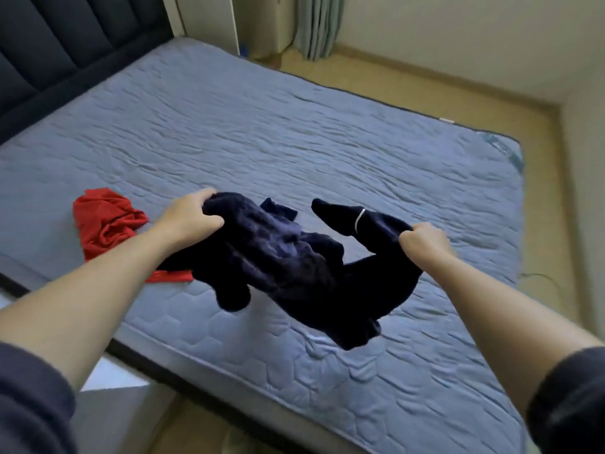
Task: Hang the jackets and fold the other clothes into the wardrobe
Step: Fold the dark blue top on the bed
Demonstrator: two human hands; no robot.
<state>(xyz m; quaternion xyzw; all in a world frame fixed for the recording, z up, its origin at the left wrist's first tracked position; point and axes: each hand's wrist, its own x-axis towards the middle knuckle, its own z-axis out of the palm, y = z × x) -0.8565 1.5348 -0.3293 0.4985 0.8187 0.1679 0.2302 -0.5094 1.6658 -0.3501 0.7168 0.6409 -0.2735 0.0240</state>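
Note:
A dark navy garment (294, 263) hangs bunched in the air above the bed, stretched between both hands. My left hand (190, 214) grips one bunched end of it. My right hand (422, 242) grips the other end, where a thin white stripe shows on the fabric. A loose part of the garment droops toward the mattress near the front edge. A crumpled red garment (104, 224) lies on the bed just left of my left forearm, partly hidden under the arm and the navy cloth.
The bed's blue-grey quilted mattress (262, 132) fills most of the view, with a dark padded headboard (49, 50) at the far left. Wooden floor (491, 103), a pale wall and a green curtain (316, 24) lie beyond the bed.

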